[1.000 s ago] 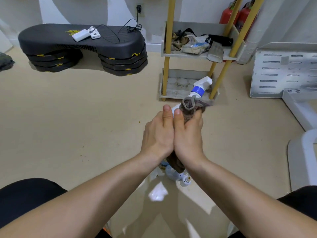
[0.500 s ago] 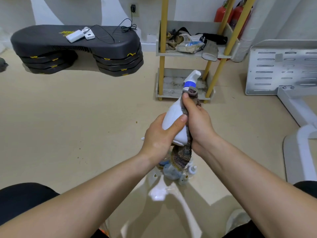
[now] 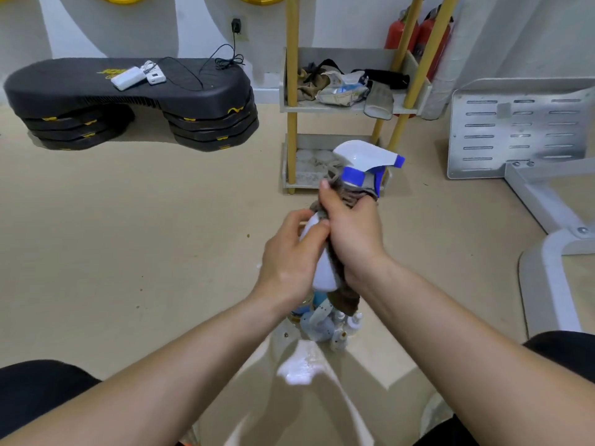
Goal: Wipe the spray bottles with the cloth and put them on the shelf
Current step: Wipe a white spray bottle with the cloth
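Note:
A white spray bottle [image 3: 322, 272] with a white and blue trigger head stands upright in mid-air in front of me. My left hand [image 3: 289, 255] grips its body from the left. My right hand [image 3: 351, 233] wraps a brown cloth [image 3: 343, 300] round the bottle's neck and right side, the cloth's tail hanging below. Several more spray bottles [image 3: 322, 326] stand on the floor under my hands, partly hidden. The shelf [image 3: 341, 107] with yellow posts stands behind, its bottom tier bare, its upper tier cluttered.
A black step platform [image 3: 128, 94] with a power bank and cables lies at the back left. Two red extinguishers [image 3: 418, 30] stand behind the shelf. A grey metal frame [image 3: 521, 130] sits at the right. A shiny wet patch [image 3: 299, 368] marks the floor.
The bottle has turned, so its trigger head now points right. My right hand has slid the cloth up to the neck. My left hand has shifted its hold on the body.

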{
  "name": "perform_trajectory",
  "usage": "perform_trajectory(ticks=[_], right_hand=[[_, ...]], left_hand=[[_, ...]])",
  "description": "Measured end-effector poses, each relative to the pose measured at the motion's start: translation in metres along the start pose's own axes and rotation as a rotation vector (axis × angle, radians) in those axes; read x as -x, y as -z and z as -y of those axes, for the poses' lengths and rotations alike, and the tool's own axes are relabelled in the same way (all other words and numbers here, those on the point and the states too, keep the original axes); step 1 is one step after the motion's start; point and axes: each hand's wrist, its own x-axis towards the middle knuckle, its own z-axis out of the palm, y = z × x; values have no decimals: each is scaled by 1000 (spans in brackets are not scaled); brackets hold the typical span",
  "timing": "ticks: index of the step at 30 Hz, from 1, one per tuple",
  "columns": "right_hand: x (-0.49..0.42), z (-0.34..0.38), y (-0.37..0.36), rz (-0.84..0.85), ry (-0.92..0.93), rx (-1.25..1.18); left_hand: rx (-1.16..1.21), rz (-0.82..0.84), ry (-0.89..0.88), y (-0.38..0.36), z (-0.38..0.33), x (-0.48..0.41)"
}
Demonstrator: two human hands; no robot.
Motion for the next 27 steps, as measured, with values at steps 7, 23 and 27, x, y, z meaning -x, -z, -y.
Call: perform_trajectory(ticks=[7, 23, 27], right_hand=[[13, -9, -8, 98, 46, -32], [28, -22, -21, 53, 152, 313], [19, -15, -11, 85, -64, 56]], left_hand=[[117, -125, 74, 2, 1, -11], [346, -31, 199, 7, -2, -22], [455, 113, 249, 13, -4, -21]])
